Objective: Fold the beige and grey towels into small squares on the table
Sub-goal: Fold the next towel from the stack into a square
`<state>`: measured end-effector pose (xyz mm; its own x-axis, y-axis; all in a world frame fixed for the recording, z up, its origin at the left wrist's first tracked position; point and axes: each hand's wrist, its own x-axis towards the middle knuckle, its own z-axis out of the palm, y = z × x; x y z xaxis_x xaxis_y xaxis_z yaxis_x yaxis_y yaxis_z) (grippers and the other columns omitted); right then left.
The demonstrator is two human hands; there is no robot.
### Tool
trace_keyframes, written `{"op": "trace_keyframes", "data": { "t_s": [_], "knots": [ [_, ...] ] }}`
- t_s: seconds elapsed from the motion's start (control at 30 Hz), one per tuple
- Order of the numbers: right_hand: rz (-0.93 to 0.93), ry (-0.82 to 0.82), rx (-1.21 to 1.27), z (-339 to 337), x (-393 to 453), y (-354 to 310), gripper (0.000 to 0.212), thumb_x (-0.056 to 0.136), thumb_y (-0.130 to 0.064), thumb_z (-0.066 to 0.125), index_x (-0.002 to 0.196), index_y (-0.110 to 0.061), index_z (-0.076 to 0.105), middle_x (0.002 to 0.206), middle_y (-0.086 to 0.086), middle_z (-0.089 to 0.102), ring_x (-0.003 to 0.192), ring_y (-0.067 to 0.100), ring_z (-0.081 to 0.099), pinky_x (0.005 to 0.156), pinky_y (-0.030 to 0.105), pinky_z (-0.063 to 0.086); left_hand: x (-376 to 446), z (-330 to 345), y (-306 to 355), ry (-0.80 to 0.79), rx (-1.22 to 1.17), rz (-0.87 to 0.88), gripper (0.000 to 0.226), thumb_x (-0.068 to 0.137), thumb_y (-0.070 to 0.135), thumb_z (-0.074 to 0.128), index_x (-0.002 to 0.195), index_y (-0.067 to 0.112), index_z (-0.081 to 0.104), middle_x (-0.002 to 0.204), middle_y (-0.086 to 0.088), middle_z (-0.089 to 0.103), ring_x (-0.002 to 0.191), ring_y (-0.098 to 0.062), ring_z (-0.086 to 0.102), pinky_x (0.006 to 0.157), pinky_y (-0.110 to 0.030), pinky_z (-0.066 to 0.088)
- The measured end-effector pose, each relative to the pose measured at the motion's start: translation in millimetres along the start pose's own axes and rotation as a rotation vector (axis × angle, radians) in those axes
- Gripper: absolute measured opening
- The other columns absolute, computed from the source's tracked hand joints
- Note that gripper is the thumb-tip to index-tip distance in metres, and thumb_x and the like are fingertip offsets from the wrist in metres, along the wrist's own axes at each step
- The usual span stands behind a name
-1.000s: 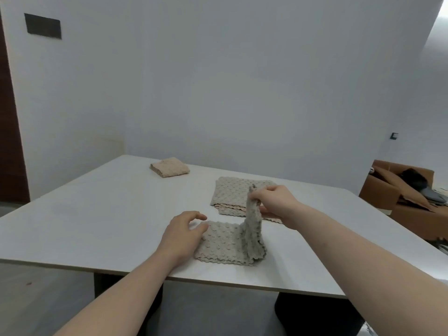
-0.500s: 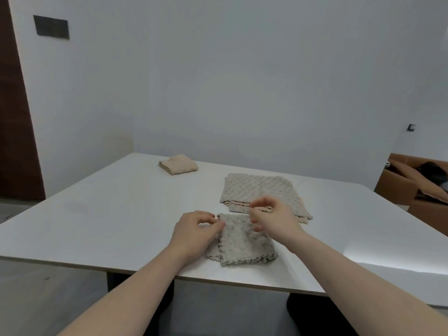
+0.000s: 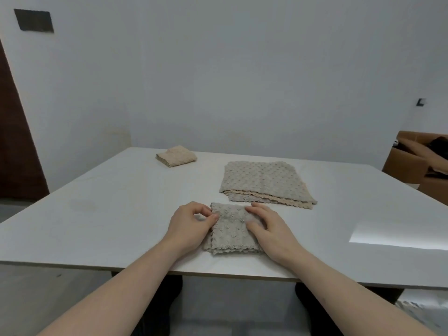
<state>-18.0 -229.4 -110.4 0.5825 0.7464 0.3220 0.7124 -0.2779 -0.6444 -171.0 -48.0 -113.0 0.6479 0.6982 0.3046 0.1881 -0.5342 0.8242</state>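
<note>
A small grey towel, folded into a square, lies near the front edge of the white table. My left hand pinches its left edge with curled fingers. On the towel's right side my right hand rests with its fingers spread and pressing down. Behind it lies a stack of larger flat towels, grey on top with a beige edge showing underneath. A folded beige towel sits at the far left of the table.
A brown cardboard box with dark items stands on the floor to the right of the table. A white wall runs behind the table, and a dark door is at the left.
My right hand brought the raised half of the grey towel down over the other half. Both hands now sit on the folded square, and the view has shifted a little.
</note>
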Motion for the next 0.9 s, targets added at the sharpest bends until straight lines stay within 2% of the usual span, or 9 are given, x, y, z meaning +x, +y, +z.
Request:
{"op": "trace_keyframes", "data": {
  "t_s": [0.07,0.2,0.3,0.43,0.63,0.9],
  "knots": [
    [-0.002,-0.040,-0.057,0,-1,-1,0.051,0.100,-0.047,0.050,0.149,-0.032,0.048,0.159,-0.018,0.033,0.148,0.001,0.024,0.123,0.026,0.016,0,1,-1,0.010,0.018,-0.018,0.022,0.089,0.040,0.077,0.074,0.025,0.072,0.100,0.018,0.070,0.105,-0.005,0.063,0.095,-0.029,0.043],
    [0.028,-0.148,-0.239,3,-1,-2,0.060,0.103,-0.051,0.034,0.159,-0.030,0.026,0.168,-0.015,0.014,0.154,0.004,0.006,0.127,0.040,0.004,1,3,1,0.020,0.080,-0.065,0.023,0.089,0.043,0.076,0.074,0.026,0.071,0.093,0.014,0.071,0.098,-0.011,0.066,0.093,-0.038,0.052],
    [0.062,-0.203,-0.296,4,0,-2,0.065,0.103,-0.054,0.027,0.162,-0.028,0.017,0.169,-0.014,0.007,0.155,0.005,0.000,0.127,0.044,-0.002,1,5,3,0.025,0.121,-0.082,0.029,0.088,0.045,0.076,0.070,0.024,0.069,0.083,0.012,0.071,0.087,-0.010,0.068,0.087,-0.040,0.055],
    [0.084,-0.234,-0.352,5,0,-4,0.068,0.102,-0.055,0.023,0.162,-0.025,0.013,0.169,-0.012,0.005,0.156,0.009,-0.001,0.126,0.048,-0.006,-2,5,8,0.032,0.181,-0.085,0.033,0.088,0.044,0.075,0.065,0.022,0.066,0.073,0.009,0.069,0.078,-0.013,0.066,0.082,-0.038,0.055],
    [0.123,-0.276,-0.395,4,-7,-10,0.070,0.103,-0.057,0.018,0.163,-0.023,0.003,0.170,-0.009,-0.002,0.156,0.012,-0.004,0.125,0.050,-0.008,-5,5,10,0.019,0.253,-0.077,0.035,0.090,0.044,0.072,0.063,0.022,0.065,0.069,0.010,0.067,0.074,-0.013,0.065,0.078,-0.036,0.055],
    [0.125,-0.259,-0.416,5,-10,-13,0.069,0.104,-0.054,0.017,0.163,-0.021,0.004,0.170,-0.007,0.000,0.156,0.013,-0.004,0.125,0.051,-0.007,-5,5,12,0.042,0.223,-0.056,0.041,0.093,0.042,0.068,0.061,0.019,0.060,0.065,0.008,0.064,0.070,-0.012,0.061,0.073,-0.035,0.053]
  ]
}}
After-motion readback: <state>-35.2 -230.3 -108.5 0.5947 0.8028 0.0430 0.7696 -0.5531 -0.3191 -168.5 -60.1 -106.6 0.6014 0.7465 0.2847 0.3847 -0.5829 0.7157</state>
